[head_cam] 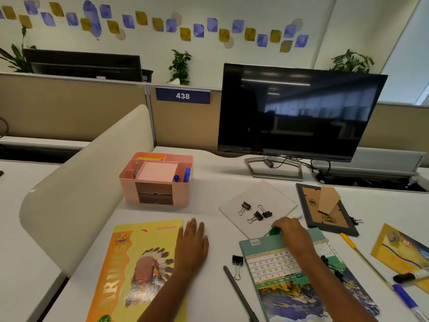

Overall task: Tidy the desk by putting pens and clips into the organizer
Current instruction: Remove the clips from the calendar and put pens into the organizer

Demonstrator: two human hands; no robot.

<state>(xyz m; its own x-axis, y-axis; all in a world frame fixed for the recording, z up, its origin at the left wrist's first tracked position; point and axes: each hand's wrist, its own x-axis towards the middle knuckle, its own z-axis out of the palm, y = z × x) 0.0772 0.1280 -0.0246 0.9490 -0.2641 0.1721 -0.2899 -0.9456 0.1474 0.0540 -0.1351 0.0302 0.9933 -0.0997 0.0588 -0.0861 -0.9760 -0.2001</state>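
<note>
A pink organizer (130, 182) stands at the back left of the desk, with two blue pens (186, 175) and a grey pen (135, 170) upright in it. My left hand (192, 242) lies flat and open on the desk beside a yellow book. My right hand (290, 231) is closed around a green-capped pen (275, 231) at the calendar's top edge. Three black binder clips (256, 211) lie on a white notepad (274, 194). Another clip (237, 263) and a dark grey pen (239, 293) lie near the front. At the right are a yellow pen (355, 249), a blue pen (405, 298) and a black marker (408, 276).
A yellow book (139, 263) lies front left, a calendar (290, 287) front centre. A black picture frame (325, 210) lies face down at the right, with a clip (356, 220) beside it. A monitor (297, 112) stands at the back. A cream divider (81, 182) bounds the left.
</note>
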